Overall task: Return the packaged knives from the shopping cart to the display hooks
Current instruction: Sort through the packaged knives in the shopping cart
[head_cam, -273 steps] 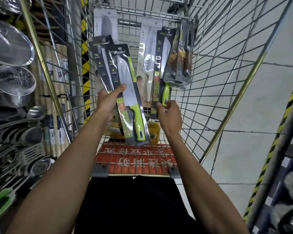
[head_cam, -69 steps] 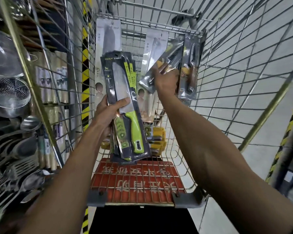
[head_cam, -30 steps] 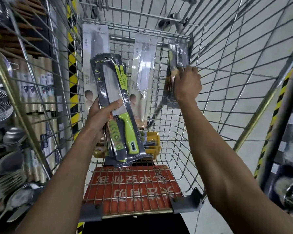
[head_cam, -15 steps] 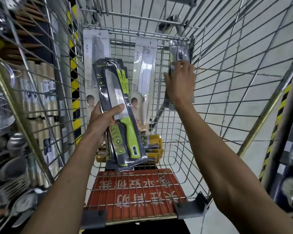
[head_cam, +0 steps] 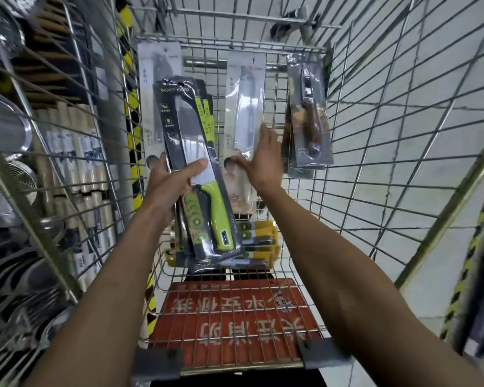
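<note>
My left hand (head_cam: 169,185) grips a fanned stack of green-handled knife packs (head_cam: 192,152) in dark card, held upright inside the wire shopping cart (head_cam: 375,152). My right hand (head_cam: 263,160) is open, fingers spread, against the lower part of a white knife pack (head_cam: 245,118) that leans on the cart's far wall. Brown-handled knife packs (head_cam: 309,121) hang at the far right of that wall, apart from my hand. Another white knife pack (head_cam: 155,88) stands at the far left, partly hidden by the stack.
Yellow-carded packs (head_cam: 259,241) lie on the cart floor below the stack. A red child-seat flap (head_cam: 235,322) sits nearest me. Shelves of steel strainers and ladles (head_cam: 9,152) line the left; yellow-black hazard tape (head_cam: 130,113) marks a post. Grey tiled floor (head_cam: 419,79) lies to the right.
My right hand let go of the brown-handled packs at the cart's far right and moved down-left to the white pack. The left hand keeps its stack, slightly raised.
</note>
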